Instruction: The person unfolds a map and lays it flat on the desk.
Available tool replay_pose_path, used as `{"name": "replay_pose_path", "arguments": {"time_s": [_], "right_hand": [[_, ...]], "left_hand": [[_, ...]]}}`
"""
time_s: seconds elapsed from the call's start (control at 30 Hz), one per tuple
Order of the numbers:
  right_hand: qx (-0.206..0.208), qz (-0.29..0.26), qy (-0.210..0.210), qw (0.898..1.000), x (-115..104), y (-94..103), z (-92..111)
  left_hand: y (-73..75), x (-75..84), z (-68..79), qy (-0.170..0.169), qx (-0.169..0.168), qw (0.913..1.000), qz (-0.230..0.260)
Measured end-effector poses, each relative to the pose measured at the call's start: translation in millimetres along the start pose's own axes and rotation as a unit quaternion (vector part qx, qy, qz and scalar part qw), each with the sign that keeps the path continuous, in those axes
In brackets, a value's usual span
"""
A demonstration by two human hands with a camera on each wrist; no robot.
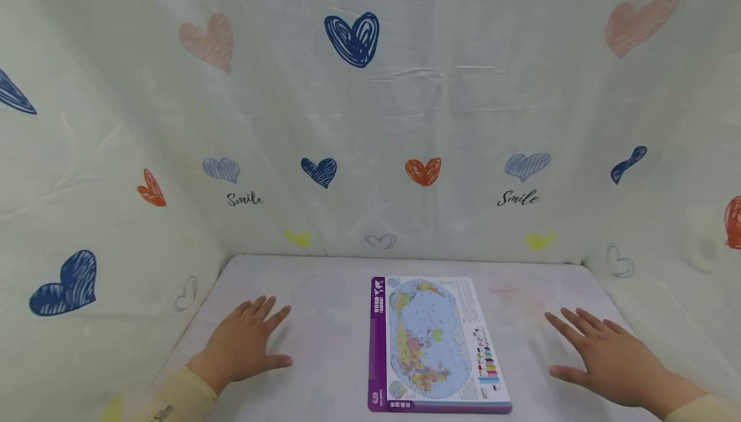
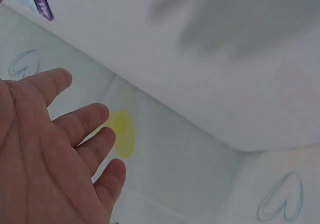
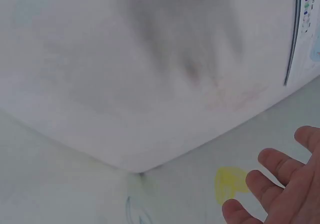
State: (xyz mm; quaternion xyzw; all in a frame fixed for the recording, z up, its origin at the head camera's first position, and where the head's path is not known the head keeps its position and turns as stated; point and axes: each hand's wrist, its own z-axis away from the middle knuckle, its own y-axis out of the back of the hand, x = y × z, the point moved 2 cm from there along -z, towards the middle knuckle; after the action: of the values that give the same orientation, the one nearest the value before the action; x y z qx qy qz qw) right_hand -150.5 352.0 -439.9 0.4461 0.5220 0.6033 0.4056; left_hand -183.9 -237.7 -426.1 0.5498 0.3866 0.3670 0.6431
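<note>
A world map board (image 1: 431, 345) with a purple strip down its left side lies flat on the white table, turned sideways. To its left, my left hand (image 1: 246, 341) is spread palm down with fingers straight, holding nothing. On the other side of the board my right hand (image 1: 604, 354) is likewise spread, its fingers pointing toward the board's far right. Both hands are apart from the board. In the left wrist view the left palm (image 2: 45, 149) shows bare, and a corner of the purple strip (image 2: 41, 1) appears. The right wrist view shows the bare right fingers (image 3: 280, 166) and the board's edge (image 3: 295, 38).
The white table (image 1: 324, 319) has rounded far corners. White curtains (image 1: 405, 107) printed with hearts and the word "Smile" enclose it at the back and on both sides. Shadows of the hands fall on the tabletop in the wrist views.
</note>
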Motion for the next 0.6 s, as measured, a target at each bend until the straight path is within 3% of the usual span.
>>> {"name": "replay_pose_path", "arguments": {"time_s": [0.33, 0.6], "right_hand": [[-0.026, -0.103, 0.008, 0.994, -64, -30.7, -44], [-0.044, -0.162, -0.014, 0.986, -95, -49.8, -66]], "left_hand": [[-49.9, 72.1, -36.3, 0.001, -0.005, 0.9908, 0.135], [-64.0, 110.1, -59.8, -0.006, -0.017, 0.9869, 0.16]]}}
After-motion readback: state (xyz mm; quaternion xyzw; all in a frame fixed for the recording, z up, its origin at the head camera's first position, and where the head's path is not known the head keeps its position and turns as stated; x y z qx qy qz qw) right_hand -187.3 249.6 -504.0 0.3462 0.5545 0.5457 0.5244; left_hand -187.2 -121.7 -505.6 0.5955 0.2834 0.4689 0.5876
